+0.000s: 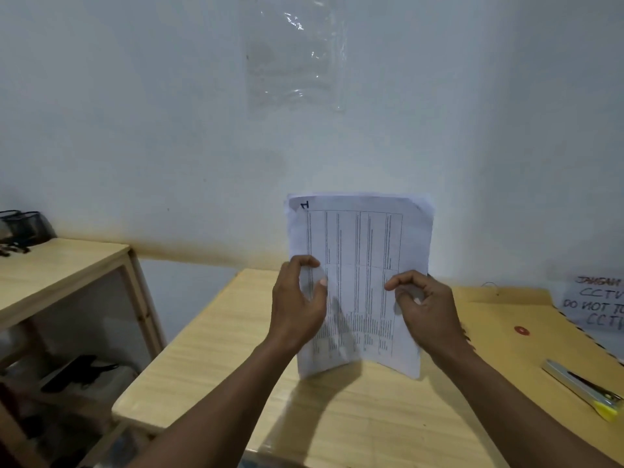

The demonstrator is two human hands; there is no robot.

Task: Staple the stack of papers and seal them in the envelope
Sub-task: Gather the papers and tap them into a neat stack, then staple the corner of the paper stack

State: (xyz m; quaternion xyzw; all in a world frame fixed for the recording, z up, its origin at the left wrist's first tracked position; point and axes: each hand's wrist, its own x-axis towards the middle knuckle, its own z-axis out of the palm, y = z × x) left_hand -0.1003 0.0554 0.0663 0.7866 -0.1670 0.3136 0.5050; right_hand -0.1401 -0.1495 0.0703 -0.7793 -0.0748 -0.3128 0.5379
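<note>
Over the table point(209, 332) I hold the stack of papers point(359, 265) upright, left hand point(297, 309) and right hand point(429, 309) pinching its sides, squaring it; next I'd reach right for the stapler point(582, 388) on the envelope point(506, 319)

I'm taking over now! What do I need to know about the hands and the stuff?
Left hand: gripping the left edge of the papers.
Right hand: gripping the right edge.
Papers: held upright, bottom edge on the table, as if being squared up.
Stapler: lying on the table to the right, untouched.
Envelope: flat on the table, behind the right hand.
Done: nothing finished; I see no staple.
Left: staple the papers, slide them into the envelope, seal it.
</note>
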